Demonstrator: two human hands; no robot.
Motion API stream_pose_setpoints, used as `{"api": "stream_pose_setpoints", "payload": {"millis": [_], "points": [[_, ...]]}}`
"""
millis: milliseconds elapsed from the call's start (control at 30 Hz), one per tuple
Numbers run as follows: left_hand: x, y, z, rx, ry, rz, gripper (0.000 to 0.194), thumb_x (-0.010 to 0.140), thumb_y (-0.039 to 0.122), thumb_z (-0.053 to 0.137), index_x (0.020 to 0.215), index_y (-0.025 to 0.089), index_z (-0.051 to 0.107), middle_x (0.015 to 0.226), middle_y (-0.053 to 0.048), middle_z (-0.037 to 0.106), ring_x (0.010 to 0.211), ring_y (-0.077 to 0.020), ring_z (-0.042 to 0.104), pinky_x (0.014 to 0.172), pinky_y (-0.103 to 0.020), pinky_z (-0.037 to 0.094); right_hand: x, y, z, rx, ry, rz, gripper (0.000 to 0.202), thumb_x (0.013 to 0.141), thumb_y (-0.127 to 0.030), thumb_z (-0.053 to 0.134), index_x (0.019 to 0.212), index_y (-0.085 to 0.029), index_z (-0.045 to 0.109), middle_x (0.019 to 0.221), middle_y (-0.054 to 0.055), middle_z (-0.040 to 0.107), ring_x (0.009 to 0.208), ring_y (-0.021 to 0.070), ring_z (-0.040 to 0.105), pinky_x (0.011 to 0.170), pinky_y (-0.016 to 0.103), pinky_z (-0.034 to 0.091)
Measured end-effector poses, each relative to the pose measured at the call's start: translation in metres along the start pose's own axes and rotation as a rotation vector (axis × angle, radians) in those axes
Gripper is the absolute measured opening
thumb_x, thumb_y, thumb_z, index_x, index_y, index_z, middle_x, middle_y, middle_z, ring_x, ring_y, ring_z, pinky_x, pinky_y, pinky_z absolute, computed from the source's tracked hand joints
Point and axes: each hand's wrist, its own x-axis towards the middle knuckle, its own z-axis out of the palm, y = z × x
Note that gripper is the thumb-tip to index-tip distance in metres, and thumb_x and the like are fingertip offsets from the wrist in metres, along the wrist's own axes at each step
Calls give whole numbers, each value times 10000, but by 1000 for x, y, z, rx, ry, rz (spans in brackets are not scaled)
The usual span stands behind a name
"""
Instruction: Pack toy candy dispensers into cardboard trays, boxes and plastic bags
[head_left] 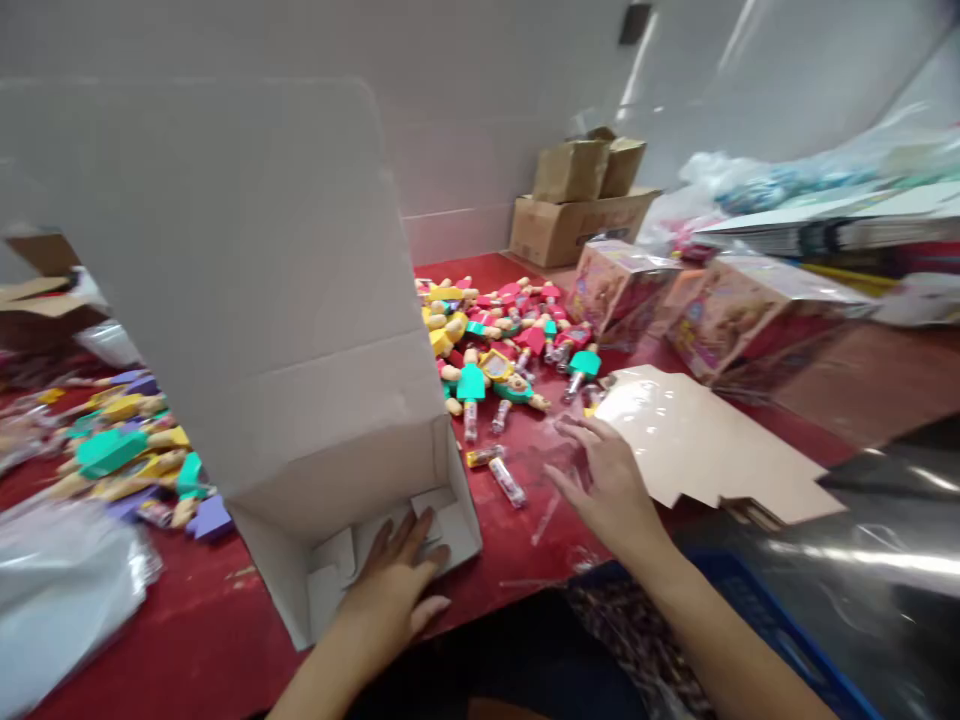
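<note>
A white cardboard box (pixel 292 580) stands on the red table with its tall lid flap (pixel 270 250) raised. My left hand (pixel 401 570) reaches into the box, fingers extended toward the folded bottom flaps. Over the table to the right of the box, my right hand (pixel 600 475) has its fingers apart and seems to hold nothing. Clear plastic film lies about its fingertips, and I cannot tell whether they touch it. Between box and right hand lie small wrapped candy rolls (pixel 508 483). Behind them is a pile of colourful figure-shaped toys (pixel 471 385), slightly blurred.
More colourful toys (pixel 112 452) and a plastic bag (pixel 67 590) lie left of the box. Flat cardboard (pixel 705 430) and film-wrapped printed boxes (pixel 757 310) are at right. Brown cartons (pixel 577 225) stand behind. A blue crate (pixel 772 620) sits below the front edge.
</note>
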Motion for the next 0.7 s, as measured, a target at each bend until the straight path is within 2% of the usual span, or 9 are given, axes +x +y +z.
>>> {"api": "stream_pose_setpoints", "payload": {"millis": [67, 133, 233, 333, 400, 467, 533, 633, 700], "points": [[7, -8, -6, 0, 0, 31, 463, 780, 324, 626, 1234, 269, 551, 1470, -136, 283, 1350, -342, 255, 1067, -583, 247, -16, 40, -13, -327, -23, 31, 473, 842, -438, 501, 1193, -120, 514, 1282, 215, 454, 1246, 378, 375, 961, 590, 372], [12, -13, -3, -19, 12, 33, 521, 734, 359, 670, 1230, 245, 559, 1455, -163, 295, 1340, -368, 261, 1054, -620, 218, -33, 71, -24, -511, -91, 50, 411, 858, -364, 445, 1170, -115, 544, 1251, 212, 509, 1187, 378, 457, 894, 602, 418], [13, -16, 10, -104, 171, 17, 460, 737, 377, 653, 1153, 186, 613, 1415, -209, 352, 1322, -394, 289, 1044, -652, 174, -49, 83, -38, -549, -121, 6, 341, 895, -190, 335, 1107, -142, 597, 1142, 142, 611, 1054, 286, 587, 888, 518, 469], [9, -7, 15, -367, 369, 1, 371, 812, 435, 551, 1101, 218, 632, 1401, -163, 413, 1328, -355, 319, 1070, -617, 192, -54, 56, -52, -467, 78, -140, 403, 888, -101, 363, 1258, -154, 513, 1172, 120, 595, 1095, 244, 569, 960, 463, 443], [4, 9, 9, -738, 405, -28, 434, 832, 521, 498, 1158, 250, 588, 1363, -141, 472, 1276, -318, 420, 1057, -556, 299, -58, 27, -60, -301, 138, -309, 493, 884, -85, 389, 1360, -213, 408, 1151, 81, 610, 1117, 228, 553, 1008, 468, 394], [1, 31, -7, -1224, 351, -26, 606, 774, 654, 495, 1210, 236, 537, 1268, -163, 553, 1119, -310, 568, 956, -496, 443, -63, -2, -63, -112, 60, -419, 478, 928, -131, 362, 1375, -299, 373, 1071, 11, 650, 1076, 188, 582, 1054, 437, 341], [0, 51, -27, -1617, 313, -28, 671, 745, 683, 515, 1225, 214, 513, 1179, -163, 606, 980, -283, 637, 861, -438, 507, -68, -23, -61, 33, -53, -461, 412, 975, -194, 317, 1339, -365, 409, 989, -48, 675, 1004, 148, 618, 1072, 374, 319], [3, 65, -52, -1784, 429, -98, 457, 814, 487, 581, 1179, 212, 550, 1127, -105, 640, 998, -227, 621, 900, -374, 481, -62, -39, -52, 172, -152, -520, 363, 980, -356, 355, 1336, -351, 427, 1091, -38, 645, 1087, 157, 573, 1083, 342, 314], [3, 66, -58, -1727, 539, -114, 378, 804, 428, 616, 1107, 202, 603, 1100, -74, 655, 1048, -222, 591, 947, -361, 450, -48, -45, -45, 177, -78, -424, 457, 929, -420, 469, 1369, -319, 394, 1279, -1, 532, 1202, 203, 482, 1088, 366, 317]]}}
